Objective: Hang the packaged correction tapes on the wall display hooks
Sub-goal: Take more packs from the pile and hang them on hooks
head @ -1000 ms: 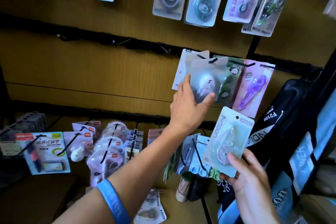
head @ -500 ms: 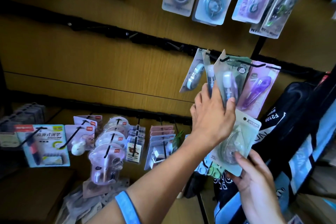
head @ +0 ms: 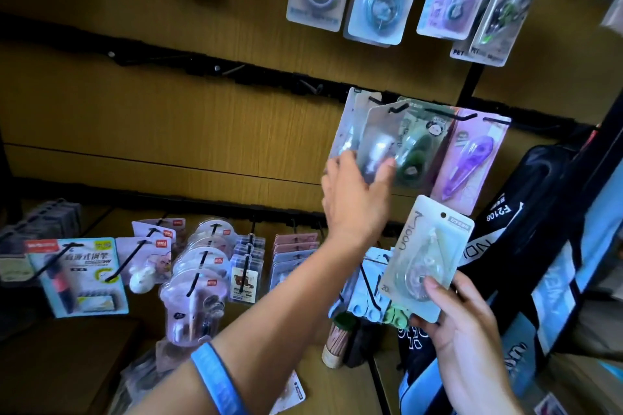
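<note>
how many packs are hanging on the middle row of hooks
4 visible: a pale pack at the back left, the clear pack that the left hand grips, a green pack, and a purple pack at right. More may hide behind them.

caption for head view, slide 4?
Left hand steadies a hung pack; right hand holds the next correction tape.

Held pack (head: 426, 259) below hooked packs (head: 381, 141).
</note>
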Tool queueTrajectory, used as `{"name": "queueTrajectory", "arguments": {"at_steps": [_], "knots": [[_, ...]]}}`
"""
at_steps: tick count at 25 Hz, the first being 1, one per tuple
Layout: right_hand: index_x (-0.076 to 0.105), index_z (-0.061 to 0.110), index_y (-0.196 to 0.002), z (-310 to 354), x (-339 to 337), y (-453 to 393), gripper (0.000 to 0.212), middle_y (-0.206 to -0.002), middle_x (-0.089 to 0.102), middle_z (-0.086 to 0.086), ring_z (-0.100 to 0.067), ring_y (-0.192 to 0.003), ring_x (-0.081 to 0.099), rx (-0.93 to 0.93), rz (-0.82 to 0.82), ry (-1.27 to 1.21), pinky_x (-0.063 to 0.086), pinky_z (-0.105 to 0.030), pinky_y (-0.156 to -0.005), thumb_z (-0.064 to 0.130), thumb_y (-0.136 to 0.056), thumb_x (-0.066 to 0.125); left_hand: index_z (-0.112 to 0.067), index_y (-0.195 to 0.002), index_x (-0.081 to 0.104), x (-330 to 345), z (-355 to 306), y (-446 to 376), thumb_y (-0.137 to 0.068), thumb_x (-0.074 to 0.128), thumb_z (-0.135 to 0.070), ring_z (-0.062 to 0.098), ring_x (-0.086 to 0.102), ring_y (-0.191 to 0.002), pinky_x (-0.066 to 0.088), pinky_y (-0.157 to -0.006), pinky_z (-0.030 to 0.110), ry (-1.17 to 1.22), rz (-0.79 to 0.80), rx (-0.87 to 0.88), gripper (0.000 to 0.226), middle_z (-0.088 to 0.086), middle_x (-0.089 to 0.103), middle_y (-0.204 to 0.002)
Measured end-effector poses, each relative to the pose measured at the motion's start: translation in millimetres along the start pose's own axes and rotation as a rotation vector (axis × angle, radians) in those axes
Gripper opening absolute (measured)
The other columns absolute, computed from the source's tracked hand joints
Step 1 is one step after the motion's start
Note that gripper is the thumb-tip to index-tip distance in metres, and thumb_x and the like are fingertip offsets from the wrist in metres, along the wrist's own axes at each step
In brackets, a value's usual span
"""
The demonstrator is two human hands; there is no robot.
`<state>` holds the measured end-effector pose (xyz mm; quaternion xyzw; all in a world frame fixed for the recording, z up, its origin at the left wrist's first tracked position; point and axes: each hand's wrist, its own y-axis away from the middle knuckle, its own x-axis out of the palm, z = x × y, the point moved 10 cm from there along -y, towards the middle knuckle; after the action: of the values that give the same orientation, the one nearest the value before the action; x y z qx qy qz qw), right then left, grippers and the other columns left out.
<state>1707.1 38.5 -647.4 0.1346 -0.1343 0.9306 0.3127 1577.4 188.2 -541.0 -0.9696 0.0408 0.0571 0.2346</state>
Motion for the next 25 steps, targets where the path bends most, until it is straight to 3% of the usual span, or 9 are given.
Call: {"name": "queueTrajectory", "arguments": {"at_steps": [4,10,14,16,18,21,23,25], "knots": [[0.068,0.013,-0.102,2,-1,-1,0.029,-0.093,0.075,-0.006,-0.02,-0.077,0.07,-0.003,0.003,-0.034,0.043,-0.032,-0.055,0.012,-0.073,0.065,-0.02,-0.112,0.054,-12,11,-28,-0.086,0.057,-0.061,0.024,0.057,-0.11,0.048,-0.099,0.048,0.135,0.022,-0.015,0.048,0.002,0.057,-0.114],[0.067,0.01,-0.105,4,-6,-5,0.03,-0.096,0.076,-0.008,-0.022,-0.077,0.07,0.003,-0.006,-0.073,0.047,-0.029,-0.052,0.01,-0.076,0.067,-0.013,-0.119,0.057,-2,26,-62,-0.072,0.064,-0.065,0.026,0.066,-0.106,0.052,-0.097,0.048,0.192,0.085,-0.221,0.071,0.007,0.067,-0.117],[0.067,0.012,-0.108,3,-5,-5,0.025,-0.102,0.076,-0.009,-0.025,-0.086,0.07,0.008,0.023,-0.061,0.049,-0.031,-0.055,0.004,-0.085,0.066,-0.014,-0.128,0.047,-16,35,-56,-0.082,0.073,-0.047,0.026,0.058,-0.115,0.048,-0.101,0.044,0.127,-0.037,-0.252,0.062,0.007,0.057,-0.129],[0.067,0.013,-0.113,4,1,-3,0.03,-0.103,0.076,-0.006,-0.022,-0.087,0.069,0.004,0.051,-0.038,0.047,-0.029,-0.052,0.007,-0.084,0.071,-0.018,-0.13,0.05,-32,37,-21,-0.085,0.074,-0.037,0.021,0.056,-0.114,0.046,-0.099,0.036,0.104,-0.074,-0.229,0.055,0.001,0.055,-0.129],[0.067,0.014,-0.114,2,13,1,0.035,-0.102,0.076,-0.004,-0.017,-0.085,0.068,-0.002,0.108,-0.009,0.043,-0.027,-0.051,0.012,-0.08,0.077,-0.017,-0.12,0.061,-33,38,28,-0.088,0.072,-0.029,0.021,0.063,-0.109,0.05,-0.091,0.03,0.195,0.093,-0.202,0.035,-0.002,0.067,-0.117],[0.067,0.016,-0.112,4,35,10,0.03,-0.098,0.077,-0.005,-0.01,-0.076,0.068,-0.043,0.197,0.037,0.045,-0.022,-0.057,0.009,-0.084,0.072,-0.01,-0.115,0.067,-9,32,97,-0.087,0.07,-0.02,0.025,0.072,-0.102,0.058,-0.087,0.036,0.343,0.536,-0.213,0.03,0.006,0.076,-0.109],[0.068,0.022,-0.113,10,52,18,0.034,-0.098,0.077,0.0,-0.007,-0.077,0.069,-0.128,0.269,0.081,0.05,-0.017,-0.061,0.009,-0.082,0.075,-0.004,-0.11,0.068,-25,26,98,-0.084,0.069,-0.011,0.026,0.074,-0.097,0.06,-0.08,0.034,0.376,0.458,-0.12,0.027,0.011,0.077,-0.104],[0.066,0.032,-0.115,13,66,28,0.042,-0.096,0.074,0.009,-0.004,-0.078,0.067,-0.167,0.329,0.147,0.054,-0.021,-0.066,0.024,-0.075,0.076,-0.005,-0.107,0.069,-53,10,79,-0.082,0.067,-0.012,0.02,0.074,-0.092,0.059,-0.076,0.028,0.4,0.282,-0.023,0.026,0.01,0.078,-0.101]]}}
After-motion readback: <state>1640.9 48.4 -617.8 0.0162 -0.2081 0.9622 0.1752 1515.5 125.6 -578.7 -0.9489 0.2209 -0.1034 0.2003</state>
